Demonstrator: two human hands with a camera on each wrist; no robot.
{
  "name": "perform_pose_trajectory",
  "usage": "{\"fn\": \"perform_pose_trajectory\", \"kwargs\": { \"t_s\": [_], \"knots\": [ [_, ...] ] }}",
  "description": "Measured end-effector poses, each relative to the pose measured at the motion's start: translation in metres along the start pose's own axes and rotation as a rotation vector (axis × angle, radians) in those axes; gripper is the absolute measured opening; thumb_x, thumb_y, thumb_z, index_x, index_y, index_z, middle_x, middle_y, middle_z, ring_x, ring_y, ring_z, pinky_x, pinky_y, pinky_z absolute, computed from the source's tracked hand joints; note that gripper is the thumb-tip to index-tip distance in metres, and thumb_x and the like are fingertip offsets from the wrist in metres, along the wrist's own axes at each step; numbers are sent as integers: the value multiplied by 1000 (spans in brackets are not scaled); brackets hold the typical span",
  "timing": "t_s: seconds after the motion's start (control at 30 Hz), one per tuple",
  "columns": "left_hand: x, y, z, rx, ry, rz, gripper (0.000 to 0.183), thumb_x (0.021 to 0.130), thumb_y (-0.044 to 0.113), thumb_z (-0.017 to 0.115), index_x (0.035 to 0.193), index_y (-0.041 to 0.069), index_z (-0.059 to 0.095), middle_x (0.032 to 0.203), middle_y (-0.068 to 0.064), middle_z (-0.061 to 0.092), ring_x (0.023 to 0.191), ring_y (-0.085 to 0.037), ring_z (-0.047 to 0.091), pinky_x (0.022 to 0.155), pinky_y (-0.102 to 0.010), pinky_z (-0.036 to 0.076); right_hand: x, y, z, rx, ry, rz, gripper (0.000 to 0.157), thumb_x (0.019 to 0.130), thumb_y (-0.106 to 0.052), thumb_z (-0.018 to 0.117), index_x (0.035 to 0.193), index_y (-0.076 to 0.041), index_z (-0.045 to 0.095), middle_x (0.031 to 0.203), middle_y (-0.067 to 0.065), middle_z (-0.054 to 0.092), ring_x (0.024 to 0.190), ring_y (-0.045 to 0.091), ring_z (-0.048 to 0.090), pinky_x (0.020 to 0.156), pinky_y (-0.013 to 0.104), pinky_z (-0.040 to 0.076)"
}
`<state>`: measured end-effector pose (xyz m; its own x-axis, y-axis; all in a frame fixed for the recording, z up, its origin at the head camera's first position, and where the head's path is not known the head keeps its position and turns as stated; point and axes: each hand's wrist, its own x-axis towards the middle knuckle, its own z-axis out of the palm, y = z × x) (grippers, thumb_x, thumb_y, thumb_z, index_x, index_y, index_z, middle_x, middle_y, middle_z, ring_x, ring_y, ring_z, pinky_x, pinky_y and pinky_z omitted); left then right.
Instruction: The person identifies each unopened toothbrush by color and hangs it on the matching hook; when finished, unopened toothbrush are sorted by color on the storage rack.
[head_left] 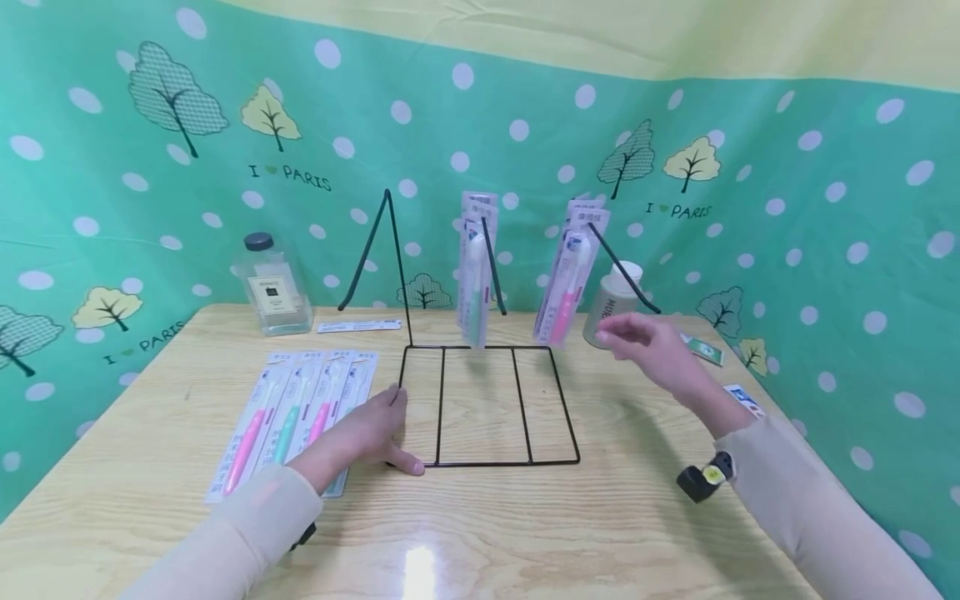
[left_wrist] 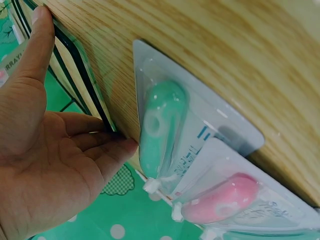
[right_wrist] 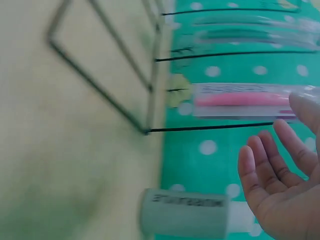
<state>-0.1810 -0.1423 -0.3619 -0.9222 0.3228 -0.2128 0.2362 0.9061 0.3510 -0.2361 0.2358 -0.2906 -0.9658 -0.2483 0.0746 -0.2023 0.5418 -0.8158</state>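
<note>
A black wire display rack (head_left: 486, 465) stands on the table, with hooks jutting forward. Packaged green toothbrushes (head_left: 474, 283) hang at its middle hook and packaged pink toothbrushes (head_left: 567, 292) at its right hook. My left hand (head_left: 375, 429) rests on the base's front left corner, thumb and fingers spread along the wire, as the left wrist view (left_wrist: 65, 150) also shows. Beside it lie several packaged toothbrushes (head_left: 287, 417), pink and green, overlapping in a row. My right hand (head_left: 652, 346) is raised near the right hook, fingers loosely bent, holding nothing (right_wrist: 280, 175).
A clear bottle with a dark cap (head_left: 273, 292) stands at the back left, near a flat narrow packet (head_left: 358, 326). Behind my right hand is a grey-green bottle with a white lid (head_left: 618, 296). Small packets (head_left: 703, 349) lie by the right edge. Patterned cloth (head_left: 525, 117) surrounds the table.
</note>
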Motion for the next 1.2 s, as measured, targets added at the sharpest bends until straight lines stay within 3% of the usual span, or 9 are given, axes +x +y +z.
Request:
{"fn": "perform_pose_trajectory", "kwargs": {
  "t_s": [0.13,0.37,0.57,0.83,1.2],
  "knots": [
    [0,0,0,-9,-5,-7,120,58,55,75,139,-12,18,144,-30,15,132,-41,18,107,-47,20,-14,21,12,-63,-72,-4,49,81,-47,61,119,-15,56,111,3,59,105,23,53,89,44,44],
    [-1,-1,-1,2,-10,-5,120,58,57,74,139,-12,17,144,-30,13,132,-41,17,107,-47,20,-27,47,38,-60,-156,-7,50,82,-36,66,122,-8,56,115,11,59,103,23,55,84,34,49],
    [0,-1,-1,-6,-10,-3,120,58,57,74,139,-12,17,144,-30,13,132,-41,17,107,-47,20,-37,58,61,-224,-232,-68,62,81,-38,66,130,-6,49,125,11,53,116,28,47,94,45,41],
    [2,-2,2,1,-14,-17,121,57,58,74,140,-10,16,145,-29,12,133,-40,16,108,-46,19,-43,62,77,-433,-208,-127,75,76,-49,67,135,-10,43,126,8,45,118,30,41,95,50,36],
    [0,0,4,25,-10,-6,122,57,59,73,138,-12,17,144,-31,14,131,-42,18,107,-47,21,-43,61,80,-494,-199,-121,81,74,-55,65,136,-8,43,125,10,45,115,29,41,93,48,38]
  ]
}}
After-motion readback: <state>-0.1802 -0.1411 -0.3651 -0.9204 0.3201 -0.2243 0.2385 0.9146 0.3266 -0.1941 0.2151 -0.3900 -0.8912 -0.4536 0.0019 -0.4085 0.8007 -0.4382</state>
